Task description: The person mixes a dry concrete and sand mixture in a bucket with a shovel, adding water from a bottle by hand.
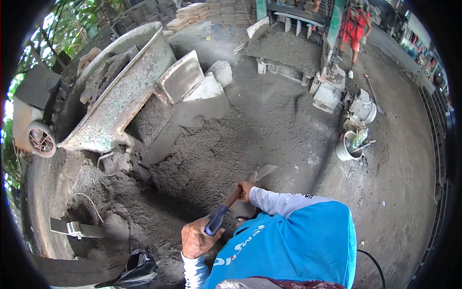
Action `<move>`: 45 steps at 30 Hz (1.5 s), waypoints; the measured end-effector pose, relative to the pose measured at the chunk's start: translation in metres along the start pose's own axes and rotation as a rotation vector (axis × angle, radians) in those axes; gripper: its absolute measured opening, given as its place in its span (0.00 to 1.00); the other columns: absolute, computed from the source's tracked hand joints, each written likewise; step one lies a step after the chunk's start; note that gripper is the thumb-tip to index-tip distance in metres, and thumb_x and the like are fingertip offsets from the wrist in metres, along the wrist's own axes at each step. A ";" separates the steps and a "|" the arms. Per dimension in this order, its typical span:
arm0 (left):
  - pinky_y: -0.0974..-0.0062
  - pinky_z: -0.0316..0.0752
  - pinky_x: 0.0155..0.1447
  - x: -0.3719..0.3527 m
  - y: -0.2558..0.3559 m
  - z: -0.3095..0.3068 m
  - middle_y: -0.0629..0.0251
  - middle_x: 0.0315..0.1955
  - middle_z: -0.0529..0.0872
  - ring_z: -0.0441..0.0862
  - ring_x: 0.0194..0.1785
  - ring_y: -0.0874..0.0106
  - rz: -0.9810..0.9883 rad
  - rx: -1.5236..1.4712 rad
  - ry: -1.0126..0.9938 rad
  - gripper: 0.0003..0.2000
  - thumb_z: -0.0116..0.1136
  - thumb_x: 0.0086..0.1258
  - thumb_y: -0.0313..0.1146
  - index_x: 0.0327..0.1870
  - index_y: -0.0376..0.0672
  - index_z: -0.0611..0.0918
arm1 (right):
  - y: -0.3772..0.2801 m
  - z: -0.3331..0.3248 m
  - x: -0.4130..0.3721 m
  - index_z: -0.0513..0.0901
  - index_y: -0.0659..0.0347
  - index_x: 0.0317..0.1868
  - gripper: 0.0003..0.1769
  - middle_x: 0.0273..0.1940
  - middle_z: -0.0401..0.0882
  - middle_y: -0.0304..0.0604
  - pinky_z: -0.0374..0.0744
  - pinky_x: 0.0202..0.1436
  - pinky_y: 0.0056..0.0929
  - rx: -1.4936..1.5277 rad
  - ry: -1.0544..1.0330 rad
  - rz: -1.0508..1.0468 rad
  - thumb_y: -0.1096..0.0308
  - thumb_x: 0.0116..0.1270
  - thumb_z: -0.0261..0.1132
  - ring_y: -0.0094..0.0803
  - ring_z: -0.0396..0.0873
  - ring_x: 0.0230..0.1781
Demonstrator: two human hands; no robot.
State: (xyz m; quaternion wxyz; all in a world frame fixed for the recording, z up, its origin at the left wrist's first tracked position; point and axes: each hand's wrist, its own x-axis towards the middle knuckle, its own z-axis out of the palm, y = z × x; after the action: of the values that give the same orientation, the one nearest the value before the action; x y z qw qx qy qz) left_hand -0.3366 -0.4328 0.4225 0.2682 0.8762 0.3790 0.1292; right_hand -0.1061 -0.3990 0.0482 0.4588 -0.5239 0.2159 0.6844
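Note:
A shovel with a wooden shaft (233,198) slants across the lower middle. My left hand (196,238) is closed round its blue handle (216,219). Lower on the shaft, near the blade, my right hand (246,190) is wrapped round the wood. The grey metal blade (264,172) points up and to the right, over the grey ground just right of a heap of dark, crumbly mix (202,154). No load shows on the visible part of the blade.
A large tilted metal drum (130,91) stands at upper left, beside a wheel (41,139). A machine bed (288,48) with grey mix is at the top. A motor (362,107) and a bucket (345,148) are at right. A person in red (355,31) stands beyond.

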 end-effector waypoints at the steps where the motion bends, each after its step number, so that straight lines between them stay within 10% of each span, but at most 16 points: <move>1: 0.64 0.76 0.33 0.009 0.011 0.007 0.56 0.22 0.83 0.84 0.27 0.57 0.012 -0.007 -0.021 0.15 0.76 0.46 0.37 0.31 0.40 0.84 | -0.002 -0.005 0.001 0.76 0.57 0.35 0.14 0.35 0.76 0.45 0.78 0.37 0.41 -0.025 -0.073 -0.014 0.55 0.62 0.66 0.40 0.77 0.37; 10: 0.59 0.77 0.37 0.067 0.019 0.161 0.54 0.25 0.85 0.85 0.32 0.54 -0.198 -0.014 -0.162 0.21 0.75 0.48 0.50 0.29 0.41 0.83 | -0.087 -0.131 -0.031 0.84 0.60 0.44 0.15 0.30 0.85 0.43 0.80 0.26 0.33 -1.152 0.206 -0.731 0.63 0.57 0.66 0.32 0.82 0.25; 15: 0.60 0.77 0.40 0.098 0.028 0.199 0.54 0.27 0.86 0.84 0.33 0.55 -0.178 0.039 -0.368 0.22 0.72 0.50 0.53 0.29 0.40 0.83 | -0.109 -0.335 -0.025 0.85 0.59 0.48 0.18 0.37 0.87 0.42 0.85 0.37 0.37 -0.945 0.528 -0.455 0.61 0.58 0.64 0.35 0.86 0.36; 17: 0.58 0.77 0.40 0.112 0.046 0.200 0.52 0.29 0.86 0.84 0.35 0.53 -0.085 0.088 -0.427 0.23 0.71 0.50 0.54 0.29 0.39 0.83 | -0.087 -0.419 -0.034 0.88 0.49 0.46 0.16 0.51 0.85 0.36 0.83 0.50 0.41 -2.035 0.677 -0.345 0.53 0.61 0.67 0.38 0.83 0.52; 20: 0.57 0.76 0.41 0.144 0.052 0.220 0.50 0.30 0.86 0.84 0.37 0.50 0.011 0.205 -0.408 0.23 0.70 0.51 0.54 0.29 0.39 0.83 | -0.042 -0.484 -0.093 0.88 0.45 0.47 0.14 0.50 0.85 0.36 0.83 0.51 0.41 -1.664 0.819 0.085 0.54 0.62 0.67 0.38 0.83 0.53; 31: 0.55 0.74 0.40 0.266 0.117 0.249 0.47 0.26 0.84 0.83 0.34 0.49 0.055 0.257 -0.328 0.23 0.69 0.51 0.53 0.26 0.36 0.83 | 0.132 -0.589 -0.002 0.84 0.43 0.54 0.21 0.53 0.84 0.36 0.82 0.53 0.40 -0.938 0.891 0.234 0.56 0.58 0.70 0.38 0.80 0.57; 36: 0.54 0.73 0.39 0.338 0.139 0.289 0.43 0.26 0.83 0.82 0.35 0.45 0.009 0.313 -0.326 0.26 0.69 0.50 0.55 0.28 0.33 0.83 | -0.042 -0.626 -0.042 0.80 0.49 0.59 0.32 0.52 0.84 0.47 0.81 0.53 0.42 -1.454 0.744 -0.097 0.57 0.50 0.75 0.44 0.80 0.56; 38: 0.58 0.74 0.38 0.376 0.114 0.314 0.47 0.23 0.84 0.83 0.30 0.52 0.100 0.367 -0.191 0.24 0.71 0.49 0.51 0.27 0.33 0.83 | -0.125 -0.691 0.006 0.77 0.54 0.61 0.37 0.52 0.83 0.49 0.80 0.55 0.40 0.086 0.997 -0.388 0.57 0.48 0.76 0.45 0.81 0.55; 45: 0.64 0.70 0.20 0.462 0.174 0.354 0.62 0.15 0.79 0.73 0.14 0.72 -0.441 0.195 -0.213 0.19 0.74 0.48 0.40 0.19 0.30 0.79 | -0.422 -0.829 -0.008 0.62 0.57 0.70 0.52 0.58 0.75 0.55 0.74 0.64 0.40 0.068 1.245 -0.613 0.59 0.44 0.80 0.49 0.75 0.59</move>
State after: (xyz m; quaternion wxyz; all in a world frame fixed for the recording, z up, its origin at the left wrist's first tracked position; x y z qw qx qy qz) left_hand 0.2323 -0.3243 0.2410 0.2427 0.8028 0.5410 -0.0626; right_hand 0.6851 -0.8410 -0.1630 0.4382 -0.8418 0.3025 0.0889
